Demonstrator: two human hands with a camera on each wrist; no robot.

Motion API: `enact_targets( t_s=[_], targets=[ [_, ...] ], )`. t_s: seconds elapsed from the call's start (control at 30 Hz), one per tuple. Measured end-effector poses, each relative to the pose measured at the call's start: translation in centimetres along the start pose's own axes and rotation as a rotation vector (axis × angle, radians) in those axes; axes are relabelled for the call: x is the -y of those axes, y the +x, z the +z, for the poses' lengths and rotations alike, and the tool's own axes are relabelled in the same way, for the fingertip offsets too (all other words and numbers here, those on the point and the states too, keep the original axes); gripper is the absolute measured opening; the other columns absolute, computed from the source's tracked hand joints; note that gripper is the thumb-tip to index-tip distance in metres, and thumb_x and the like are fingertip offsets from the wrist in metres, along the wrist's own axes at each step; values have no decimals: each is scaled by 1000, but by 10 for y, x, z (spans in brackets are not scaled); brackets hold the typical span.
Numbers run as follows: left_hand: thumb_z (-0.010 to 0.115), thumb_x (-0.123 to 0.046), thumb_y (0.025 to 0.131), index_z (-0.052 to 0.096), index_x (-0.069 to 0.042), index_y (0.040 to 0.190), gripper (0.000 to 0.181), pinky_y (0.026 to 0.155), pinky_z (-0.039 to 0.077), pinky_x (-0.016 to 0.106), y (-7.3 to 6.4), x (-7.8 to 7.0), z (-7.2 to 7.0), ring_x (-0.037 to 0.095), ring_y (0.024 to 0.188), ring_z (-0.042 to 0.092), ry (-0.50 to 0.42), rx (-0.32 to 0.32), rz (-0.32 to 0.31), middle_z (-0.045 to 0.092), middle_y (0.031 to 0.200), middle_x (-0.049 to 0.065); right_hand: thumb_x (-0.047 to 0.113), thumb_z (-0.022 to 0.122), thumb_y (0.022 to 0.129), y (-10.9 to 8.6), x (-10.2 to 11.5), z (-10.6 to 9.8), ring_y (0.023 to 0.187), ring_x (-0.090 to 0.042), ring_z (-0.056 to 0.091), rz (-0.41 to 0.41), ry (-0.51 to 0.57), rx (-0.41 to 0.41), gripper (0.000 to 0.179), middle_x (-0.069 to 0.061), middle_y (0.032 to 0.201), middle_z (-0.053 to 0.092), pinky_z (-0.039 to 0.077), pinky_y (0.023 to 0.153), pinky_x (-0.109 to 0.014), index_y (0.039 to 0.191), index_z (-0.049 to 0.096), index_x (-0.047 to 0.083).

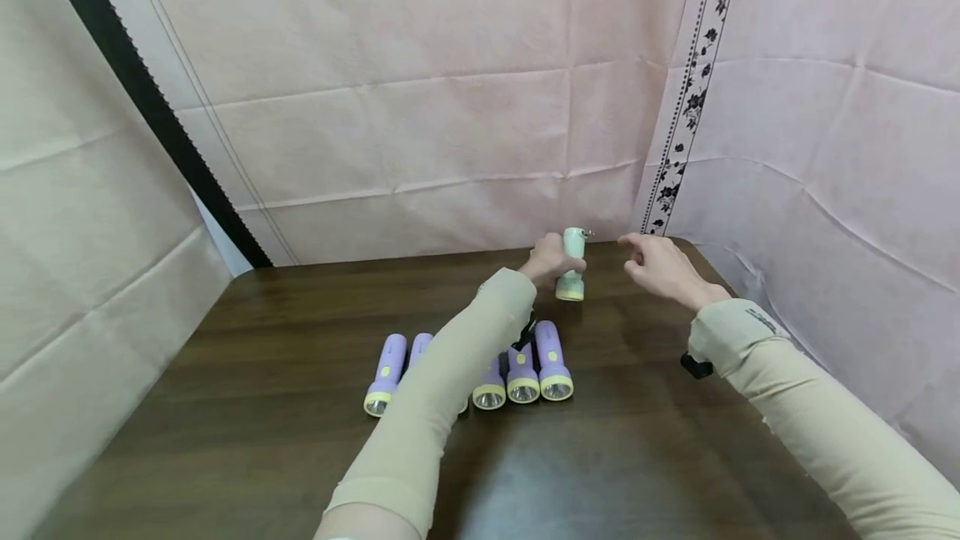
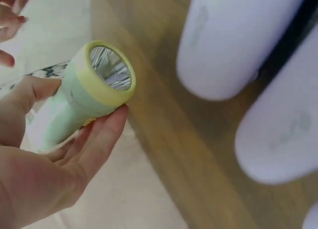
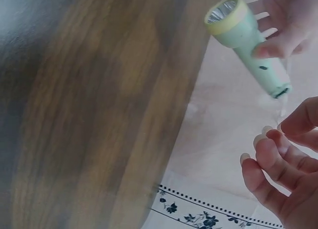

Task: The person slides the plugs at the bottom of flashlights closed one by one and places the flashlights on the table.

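Note:
A pale green flashlight (image 1: pixel 573 244) with a yellow rim is gripped by my left hand (image 1: pixel 548 259) above the far edge of the table. Its lens end points down in the head view; the left wrist view shows the reflector (image 2: pixel 110 69) between thumb and fingers. From its tail a thin, pale cord (image 3: pixel 283 110) runs to my right hand (image 3: pixel 285 164), whose thumb and forefinger tips pinch it. In the head view my right hand (image 1: pixel 667 271) is to the right of the flashlight, apart from its body.
Several purple flashlights (image 1: pixel 555 361) with yellow rims lie in a row on the dark wooden table (image 1: pixel 247 373), lenses toward me, partly hidden behind my left sleeve (image 1: pixel 442 390). Pale cloth (image 1: pixel 420 107) hangs behind the table and along both sides.

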State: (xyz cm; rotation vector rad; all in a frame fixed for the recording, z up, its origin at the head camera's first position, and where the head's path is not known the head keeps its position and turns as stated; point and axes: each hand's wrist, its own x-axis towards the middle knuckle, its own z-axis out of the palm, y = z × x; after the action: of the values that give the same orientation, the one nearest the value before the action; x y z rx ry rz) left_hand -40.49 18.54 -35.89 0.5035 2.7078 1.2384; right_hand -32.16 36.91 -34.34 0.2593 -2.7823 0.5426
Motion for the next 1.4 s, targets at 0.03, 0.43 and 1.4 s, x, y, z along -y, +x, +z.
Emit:
enact_targets(
  t_s=[0.03, 0.43, 1.4],
  targets=[
    [73, -10, 77, 59, 1, 100, 29, 72, 58, 39, -2, -1, -3, 21, 74, 59, 2, -4, 34, 62, 92, 13, 6, 50, 84, 0, 1, -1, 65, -18, 48, -7, -2, -10, 46, -5, 76, 55, 36, 56, -30, 129, 56, 6],
    [76, -9, 75, 52, -6, 120, 51, 80, 50, 30, -17, 20, -20, 21, 96, 60, 124, -31, 222, 64, 111, 9, 3, 55, 77, -4, 18, 1, 67, -16, 54, -142, 43, -66, 57, -3, 76, 63, 43, 63, -31, 134, 54, 10],
    [76, -5, 77, 53, -9, 116, 46, 75, 50, 28, -24, 29, -16, 19, 88, 63, 169, -34, 394, 67, 104, 8, 2, 60, 78, 3, 40, 13, 56, -10, 38, -252, 66, 11, 64, 2, 63, 44, 35, 57, -26, 140, 51, 13]
  ],
)
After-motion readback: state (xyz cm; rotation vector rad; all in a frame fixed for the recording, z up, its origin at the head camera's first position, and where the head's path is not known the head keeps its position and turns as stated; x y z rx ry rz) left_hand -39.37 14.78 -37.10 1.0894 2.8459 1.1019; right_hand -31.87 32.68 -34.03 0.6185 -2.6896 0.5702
